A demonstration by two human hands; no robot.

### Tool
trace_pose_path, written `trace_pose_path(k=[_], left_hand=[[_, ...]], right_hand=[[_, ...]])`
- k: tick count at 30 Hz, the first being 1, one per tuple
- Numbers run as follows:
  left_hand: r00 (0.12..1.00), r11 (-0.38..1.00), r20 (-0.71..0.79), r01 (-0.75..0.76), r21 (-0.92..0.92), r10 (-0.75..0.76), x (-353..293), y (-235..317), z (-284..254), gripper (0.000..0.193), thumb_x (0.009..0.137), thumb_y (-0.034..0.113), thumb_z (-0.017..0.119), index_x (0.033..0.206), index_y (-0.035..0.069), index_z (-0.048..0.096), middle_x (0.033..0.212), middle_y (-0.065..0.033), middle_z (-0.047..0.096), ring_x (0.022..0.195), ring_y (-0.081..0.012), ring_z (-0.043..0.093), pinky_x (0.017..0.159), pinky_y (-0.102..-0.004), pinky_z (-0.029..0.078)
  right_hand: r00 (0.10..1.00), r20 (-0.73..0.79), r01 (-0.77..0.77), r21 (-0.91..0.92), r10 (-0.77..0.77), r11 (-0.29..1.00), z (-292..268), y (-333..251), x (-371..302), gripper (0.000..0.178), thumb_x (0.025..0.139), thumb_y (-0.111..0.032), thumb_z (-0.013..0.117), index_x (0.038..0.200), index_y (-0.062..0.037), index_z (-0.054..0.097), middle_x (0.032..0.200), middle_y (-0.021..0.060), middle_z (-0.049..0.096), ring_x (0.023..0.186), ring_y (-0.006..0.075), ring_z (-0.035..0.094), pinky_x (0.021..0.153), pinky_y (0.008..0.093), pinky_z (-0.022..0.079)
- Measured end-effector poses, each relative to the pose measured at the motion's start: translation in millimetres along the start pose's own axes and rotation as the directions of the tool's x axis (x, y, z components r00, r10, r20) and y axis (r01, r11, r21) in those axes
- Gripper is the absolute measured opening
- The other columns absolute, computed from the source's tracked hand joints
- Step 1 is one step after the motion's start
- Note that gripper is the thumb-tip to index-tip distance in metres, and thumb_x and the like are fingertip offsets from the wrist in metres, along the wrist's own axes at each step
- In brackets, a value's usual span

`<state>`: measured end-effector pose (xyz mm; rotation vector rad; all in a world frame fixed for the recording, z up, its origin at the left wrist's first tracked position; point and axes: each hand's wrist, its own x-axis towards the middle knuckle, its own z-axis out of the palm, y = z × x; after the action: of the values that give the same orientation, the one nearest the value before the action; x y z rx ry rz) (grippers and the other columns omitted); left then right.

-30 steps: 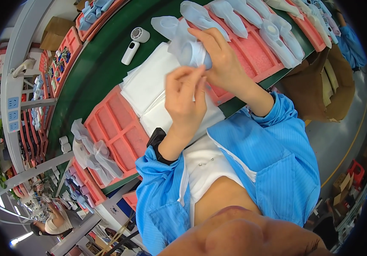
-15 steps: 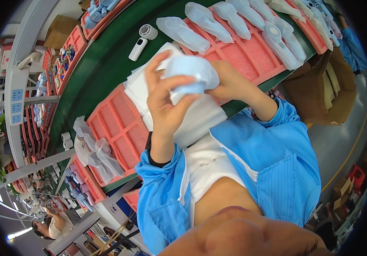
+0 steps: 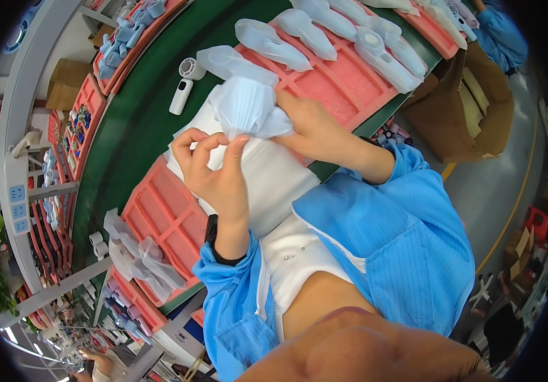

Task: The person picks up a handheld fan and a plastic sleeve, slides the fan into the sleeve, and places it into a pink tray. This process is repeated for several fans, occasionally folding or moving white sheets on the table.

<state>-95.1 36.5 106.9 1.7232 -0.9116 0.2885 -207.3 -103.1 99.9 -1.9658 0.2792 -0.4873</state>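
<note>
Wrapped blue piece [image 3: 243,105] in hand

We are gripping it with our right hand [image 3: 312,124], our left hand [image 3: 213,162] pinching its near edge, over white sheets [image 3: 277,181]. A far-right pink tray [image 3: 344,105] is holding bagged pieces [image 3: 386,61]; a near-left pink tray [image 3: 171,219], translucent bags [image 3: 141,256].

A curved green work surface [image 3: 137,114] carries a pink compartment tray [image 3: 166,213] at left and another pink tray [image 3: 334,92] at right. Between them lies a stack of white sheets [image 3: 274,184], perhaps overlapping the trays. Farther back, a white round-headed piece [image 3: 192,69] sits near a white oblong piece [image 3: 181,97].
</note>
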Motion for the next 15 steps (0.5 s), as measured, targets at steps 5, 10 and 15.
trace_pose_path(k=[5,10,15], left_hand=[[0.925,0.943,0.303,0.287,-0.168,-0.228,34.2,-28.0,6.5,0.020,0.072,0.015,0.076,0.075,0.003,0.060,0.089,-0.0071,0.056,0.080,-0.0210,0.053,0.070,-0.0269,0.040],[0.984,0.857,0.057,0.120,0.502,-0.170,93.6,-147.4,39.9,0.051,0.073,0.038,0.076,0.106,0.003,0.061,0.111,-0.0173,0.059,0.103,-0.0293,0.057,0.082,-0.0373,0.047],[0.928,0.662,0.153,0.120,0.739,-0.339,105.8,-231.8,71.7,0.064,0.068,0.048,0.077,0.111,0.004,0.059,0.112,-0.0185,0.061,0.105,-0.0362,0.057,0.090,-0.0406,0.047]], right_hand=[[0.995,0.088,0.043,0.124,-0.054,0.991,-44.4,35.7,-33.4,0.038,0.085,-0.011,0.064,0.118,0.0019,0.052,0.099,0.0126,0.061,0.089,0.0211,0.061,0.078,0.0324,0.048],[0.905,-0.416,-0.320,-0.530,0.088,0.785,-83.2,86.3,-38.9,0.045,0.084,-0.010,0.062,0.124,0.0029,0.049,0.113,0.0213,0.055,0.105,0.0319,0.054,0.089,0.0371,0.043],[0.913,-0.400,-0.315,-0.812,-0.075,0.490,-72.9,121.6,-41.3,0.052,0.084,-0.013,0.061,0.132,-0.0007,0.045,0.119,0.0213,0.052,0.109,0.0395,0.050,0.093,0.0418,0.041]])
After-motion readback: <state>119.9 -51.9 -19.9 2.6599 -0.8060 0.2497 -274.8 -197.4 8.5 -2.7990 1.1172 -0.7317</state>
